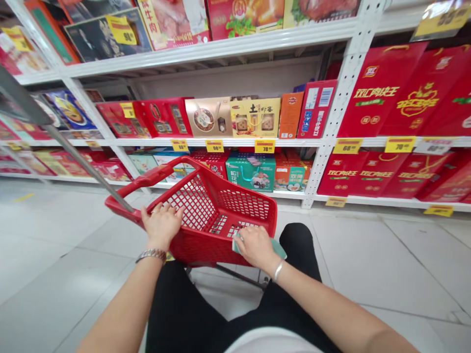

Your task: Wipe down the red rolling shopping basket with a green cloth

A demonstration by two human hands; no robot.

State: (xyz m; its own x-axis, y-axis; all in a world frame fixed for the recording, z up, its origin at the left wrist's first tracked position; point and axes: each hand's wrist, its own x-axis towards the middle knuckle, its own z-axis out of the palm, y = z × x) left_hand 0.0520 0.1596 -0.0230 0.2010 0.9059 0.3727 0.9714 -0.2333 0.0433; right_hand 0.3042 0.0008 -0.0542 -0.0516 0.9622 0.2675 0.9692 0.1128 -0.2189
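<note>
A red plastic shopping cart point(206, 247) stands in front of me, its lattice basket turned sideways to the shelves. My left hand point(164, 223) grips the near rim of the basket by the handle end, fingers curled over it. At the other end of that same near side, my right hand point(254, 245) is closed on a pale green cloth point(278, 249) and presses it against the rim. Part of the cloth sticks out on both sides of the hand. The palm side of each hand is hidden.
White metal shelves point(217, 142) run across the front, holding boxed goods and red gift bags point(386, 93) above yellow price tags. A grey metal pole point(86, 166) slants from the upper left down to the cart handle point(147, 179). Pale tiles point(368, 245) cover the floor.
</note>
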